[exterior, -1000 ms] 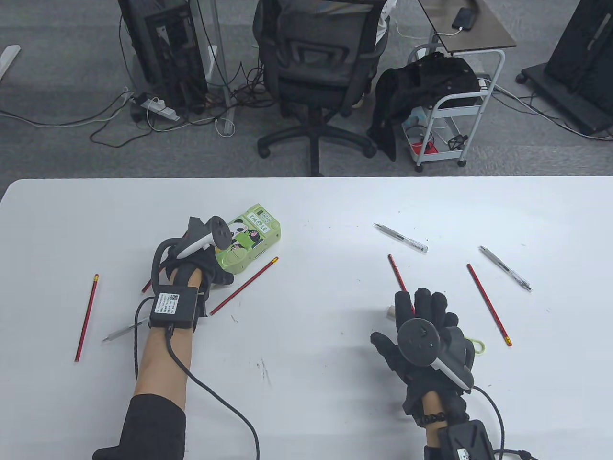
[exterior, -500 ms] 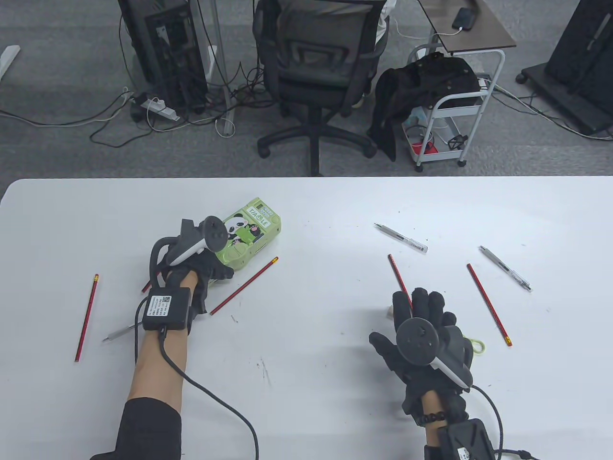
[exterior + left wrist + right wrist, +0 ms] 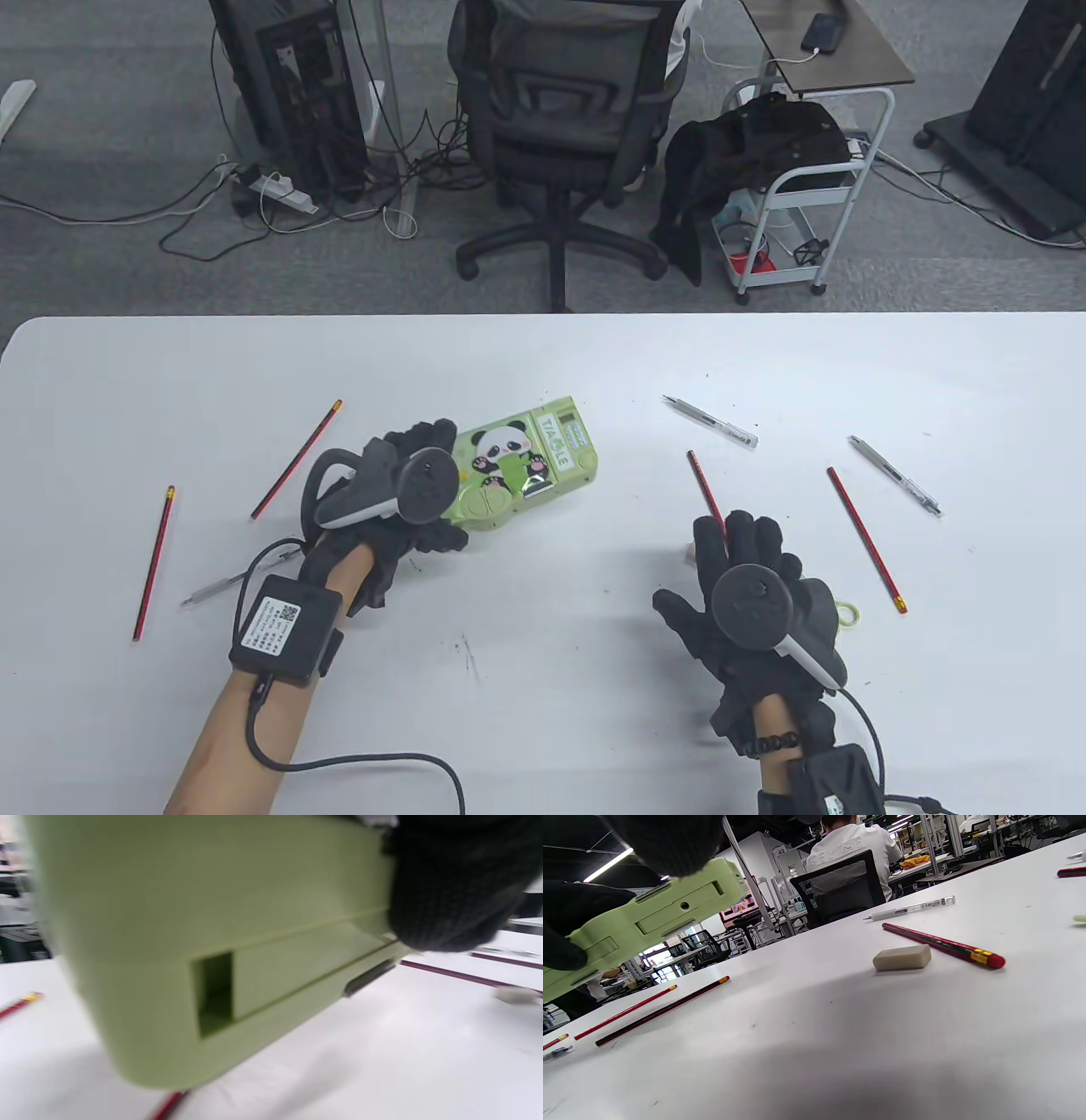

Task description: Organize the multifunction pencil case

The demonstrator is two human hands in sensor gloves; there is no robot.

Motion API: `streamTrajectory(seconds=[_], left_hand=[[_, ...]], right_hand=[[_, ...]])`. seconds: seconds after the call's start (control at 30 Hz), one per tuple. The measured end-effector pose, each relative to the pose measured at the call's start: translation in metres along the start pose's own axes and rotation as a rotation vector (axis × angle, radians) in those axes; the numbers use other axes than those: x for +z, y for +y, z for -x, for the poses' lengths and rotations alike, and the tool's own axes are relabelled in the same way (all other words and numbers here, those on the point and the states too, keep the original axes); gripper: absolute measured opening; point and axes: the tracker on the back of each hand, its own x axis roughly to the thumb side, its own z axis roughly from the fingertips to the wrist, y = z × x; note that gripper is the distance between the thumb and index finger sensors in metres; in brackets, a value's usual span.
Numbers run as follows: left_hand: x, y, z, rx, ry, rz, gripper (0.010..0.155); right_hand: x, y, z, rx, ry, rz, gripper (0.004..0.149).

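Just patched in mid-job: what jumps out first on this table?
The green panda pencil case stands out, gripped by the left hand left of centre and raised off the white table, as the right wrist view shows. Red pencils and pens lie scattered on both sides. The right hand hovers open beside a small eraser.

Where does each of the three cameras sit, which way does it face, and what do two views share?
Table view: above, facing down and outward at the table; shows both forearms, left hand, right hand.
Left wrist view: on the left wrist, close to the green pencil case; one gloved finger shows at top right.
Right wrist view: low on the right wrist, facing across the table; shows no right fingers.
Shared: right wrist and table views both show the eraser.
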Motion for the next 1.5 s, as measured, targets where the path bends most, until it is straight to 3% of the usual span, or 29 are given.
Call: streamTrajectory(seconds=[0.2, 0.43, 0.6, 0.73, 0.97, 1.1, 1.5], left_hand=[[-0.006, -0.026, -0.052, -0.054, -0.191, 0.043, 0.118], [-0.008, -0.054, -0.077, -0.036, -0.284, 0.077, 0.117], [-0.012, -0.071, -0.081, 0.03, -0.294, 0.073, 0.115], [-0.011, -0.071, -0.081, 0.026, -0.297, 0.059, 0.113], [-0.003, -0.072, -0.078, 0.076, -0.276, 0.085, 0.104], [0.011, -0.072, -0.077, 0.026, -0.17, 0.071, 0.096], [0.011, -0.07, -0.07, 0.121, -0.169, 0.04, 0.09]], right_hand=[[-0.003, 0.005, 0.0, -0.002, -0.011, -0.039, 0.092], [-0.009, 0.016, -0.003, 0.015, -0.04, -0.123, 0.092], [-0.018, 0.03, -0.005, 0.044, -0.058, -0.238, 0.087], [-0.023, 0.039, -0.004, 0.085, -0.05, -0.283, 0.086], [-0.025, 0.04, -0.008, 0.14, -0.055, -0.248, 0.084], [-0.025, 0.04, -0.011, 0.154, -0.057, -0.242, 0.084], [-0.027, 0.039, -0.009, 0.127, -0.055, -0.207, 0.082]])
